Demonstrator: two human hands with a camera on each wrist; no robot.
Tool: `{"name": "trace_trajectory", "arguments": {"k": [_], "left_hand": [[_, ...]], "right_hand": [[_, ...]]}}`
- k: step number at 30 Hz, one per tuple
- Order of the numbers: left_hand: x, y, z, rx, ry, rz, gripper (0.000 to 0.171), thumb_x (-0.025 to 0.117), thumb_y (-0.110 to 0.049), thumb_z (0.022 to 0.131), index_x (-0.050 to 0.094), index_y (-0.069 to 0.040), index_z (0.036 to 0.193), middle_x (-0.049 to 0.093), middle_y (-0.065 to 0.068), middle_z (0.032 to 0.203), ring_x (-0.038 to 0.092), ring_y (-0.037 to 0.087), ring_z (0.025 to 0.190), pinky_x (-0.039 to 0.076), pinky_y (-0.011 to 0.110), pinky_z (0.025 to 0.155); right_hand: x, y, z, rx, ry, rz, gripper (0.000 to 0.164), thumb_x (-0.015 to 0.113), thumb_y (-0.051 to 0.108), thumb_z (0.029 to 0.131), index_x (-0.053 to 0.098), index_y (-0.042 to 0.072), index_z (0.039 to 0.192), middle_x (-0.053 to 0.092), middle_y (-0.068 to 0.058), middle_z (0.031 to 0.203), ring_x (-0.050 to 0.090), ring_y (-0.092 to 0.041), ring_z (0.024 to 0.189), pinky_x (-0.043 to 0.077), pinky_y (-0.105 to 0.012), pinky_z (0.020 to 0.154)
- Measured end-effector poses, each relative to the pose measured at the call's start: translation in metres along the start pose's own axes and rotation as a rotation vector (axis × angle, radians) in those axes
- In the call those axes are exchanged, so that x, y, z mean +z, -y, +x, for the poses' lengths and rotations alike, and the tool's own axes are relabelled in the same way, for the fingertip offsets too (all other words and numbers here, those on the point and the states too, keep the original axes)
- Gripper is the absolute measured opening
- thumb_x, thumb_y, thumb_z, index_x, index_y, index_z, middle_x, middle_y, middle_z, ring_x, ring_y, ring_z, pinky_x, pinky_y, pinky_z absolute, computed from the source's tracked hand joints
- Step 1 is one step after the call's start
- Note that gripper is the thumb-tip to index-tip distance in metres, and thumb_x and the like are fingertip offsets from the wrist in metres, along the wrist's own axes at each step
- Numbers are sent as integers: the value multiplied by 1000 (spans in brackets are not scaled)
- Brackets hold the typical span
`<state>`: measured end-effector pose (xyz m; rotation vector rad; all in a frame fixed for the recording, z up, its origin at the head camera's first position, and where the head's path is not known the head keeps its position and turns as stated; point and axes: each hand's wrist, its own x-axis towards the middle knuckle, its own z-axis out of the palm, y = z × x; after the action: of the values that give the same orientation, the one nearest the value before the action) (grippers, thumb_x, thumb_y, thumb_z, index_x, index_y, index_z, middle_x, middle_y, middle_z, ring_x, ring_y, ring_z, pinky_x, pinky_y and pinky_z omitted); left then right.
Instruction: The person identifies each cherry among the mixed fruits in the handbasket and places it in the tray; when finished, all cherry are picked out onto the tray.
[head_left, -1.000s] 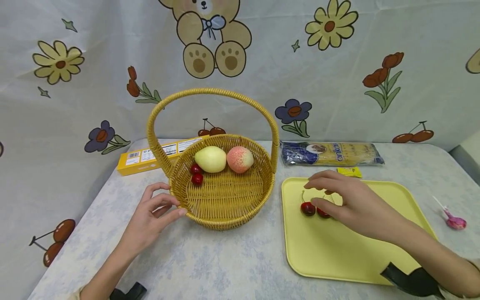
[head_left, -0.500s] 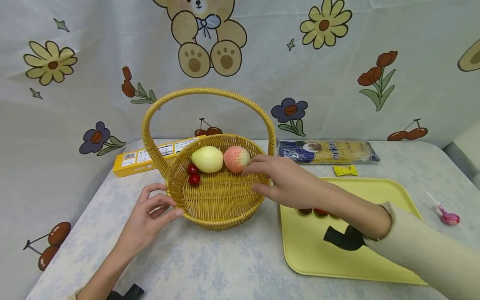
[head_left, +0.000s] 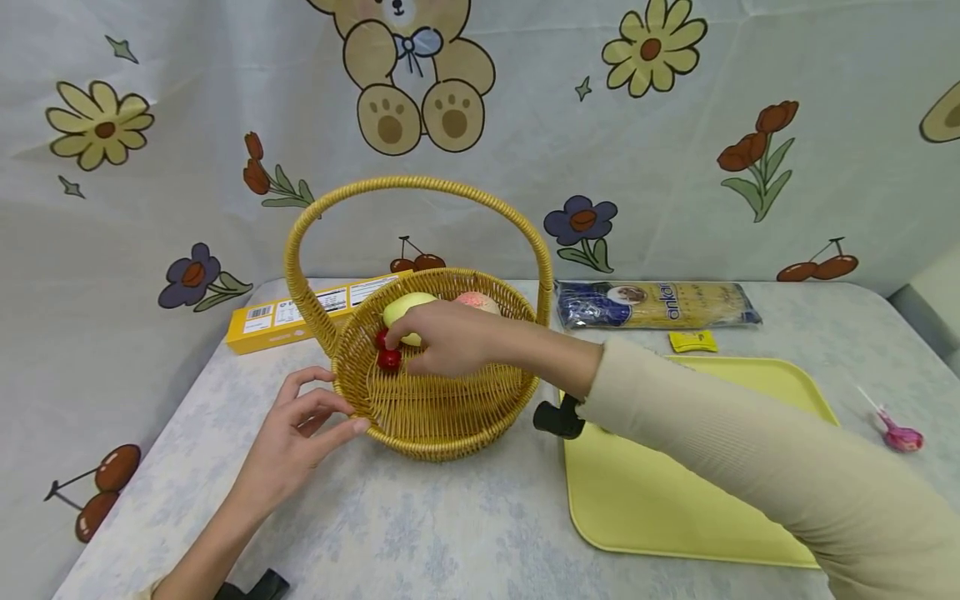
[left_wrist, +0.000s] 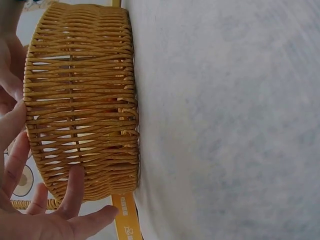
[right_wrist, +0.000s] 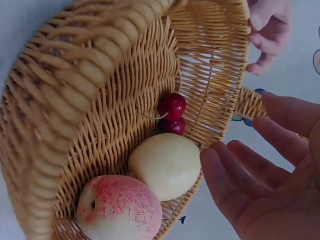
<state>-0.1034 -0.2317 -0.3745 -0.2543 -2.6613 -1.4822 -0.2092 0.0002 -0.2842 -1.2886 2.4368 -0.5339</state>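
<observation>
Two red cherries (right_wrist: pixel 173 106) lie in the wicker basket (head_left: pixel 442 451), just beside a pear (right_wrist: pixel 165 165) and a peach (right_wrist: pixel 120 207). The right grip (head_left: pixel 453 337) hangs over the basket — fingers loosely spread; the left grip (head_left: pixel 288 442), also spread, touches its rim. The basket stands on the desk (head_left: pixel 450 525) near a yellow tray (head_left: pixel 675 500).

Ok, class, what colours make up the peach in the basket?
The peach is pale cream with pinkish-red mottling; the right wrist view shows it best.
</observation>
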Motion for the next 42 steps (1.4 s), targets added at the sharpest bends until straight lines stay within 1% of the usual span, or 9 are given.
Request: {"name": "trace_trajectory", "arguments": {"k": [4,7,13,19,24,27,34,40,42], "left_hand": [[1,2,-3,-32,-13,0,17,75,-23,91,68,-8,90,37,0,131,54,18,110,44,31,103],[4,2,-4,-18,-31,-6,17,76,-21,89,66,-7,90,36,3,132,50,21,116,43,32,105],[9,-1,-2,28,-43,-42,17,78,-16,87,64,-6,89,36,6,130,47,27,119,39,50,107],[9,-1,-1,24,-37,-40,18,78,-16,87,63,-6,88,35,7,130,48,29,119,38,52,107],[8,-1,-1,25,-43,-25,19,79,-15,86,63,-6,88,36,8,130,47,30,119,38,55,106],[8,-1,-1,34,-44,-17,18,79,-15,86,63,-7,87,36,8,129,46,29,119,38,56,106],[6,-1,0,54,-50,-3,18,79,-15,86,63,-8,86,37,9,129,45,27,119,39,54,105],[6,1,0,47,-35,-29,18,79,-16,86,63,-8,86,36,8,129,45,28,119,39,53,105],[6,1,0,41,-31,-38,18,79,-17,86,63,-8,86,36,8,130,46,29,119,39,53,106]], "right_hand": [[2,-1,21,7,56,-11,30,63,14,96,64,9,126,64,-4,119,53,-13,96,44,-24,82],[6,-2,33,16,91,-12,31,63,10,95,64,8,125,64,-6,115,53,-15,93,44,-25,78],[15,-5,49,64,172,-60,41,64,9,93,59,8,134,61,-5,127,53,-14,107,45,-27,90],[19,-9,61,44,331,-90,53,64,6,93,51,10,144,56,-4,134,50,-14,115,43,-26,97],[20,-11,70,45,389,-75,62,67,3,90,46,11,148,52,-4,139,48,-12,117,41,-23,97],[21,-12,73,54,398,-63,62,67,1,90,47,11,147,54,-4,136,49,-13,111,42,-22,91],[22,-12,78,34,387,-75,43,67,0,88,62,7,131,61,-4,120,52,-13,102,44,-22,83],[24,-15,77,9,408,-68,21,64,-2,88,70,2,108,56,-2,89,47,-12,80,38,-23,66],[24,-15,76,14,414,-68,25,63,-3,89,71,4,112,59,-1,92,48,-11,81,38,-21,67]]}}
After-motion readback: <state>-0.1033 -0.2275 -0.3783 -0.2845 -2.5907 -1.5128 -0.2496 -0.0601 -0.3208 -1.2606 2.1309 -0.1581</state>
